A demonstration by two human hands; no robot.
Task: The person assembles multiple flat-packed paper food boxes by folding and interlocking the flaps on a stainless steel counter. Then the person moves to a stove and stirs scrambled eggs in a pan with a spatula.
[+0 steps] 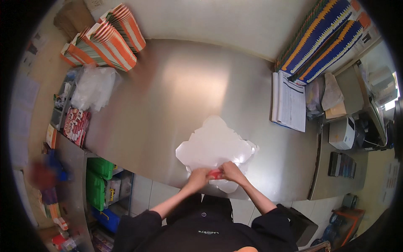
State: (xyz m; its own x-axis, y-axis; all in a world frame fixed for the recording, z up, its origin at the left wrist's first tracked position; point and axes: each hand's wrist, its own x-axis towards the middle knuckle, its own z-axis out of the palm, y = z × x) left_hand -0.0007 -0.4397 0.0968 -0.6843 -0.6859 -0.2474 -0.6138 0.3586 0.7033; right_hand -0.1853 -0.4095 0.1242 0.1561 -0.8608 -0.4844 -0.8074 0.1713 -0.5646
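Observation:
White die-cut card sheets (214,145) with scalloped and notched edges lie flat at the near edge of a metal table. A small red object (215,174) is over their near part; its kind is too small to make out. From the left, my left hand (200,175) closes on it with bent fingers. My right hand (231,171) grips its other side, close to the left one. Both hands hide part of the red object and the card beneath.
Striped orange-and-white paper bags (111,40) and clear plastic bags (94,86) sit at the left. An open record book (289,101) lies at the right below patterned blue stacks (319,46). Green-lidded bins (95,187) stand under the table's left side.

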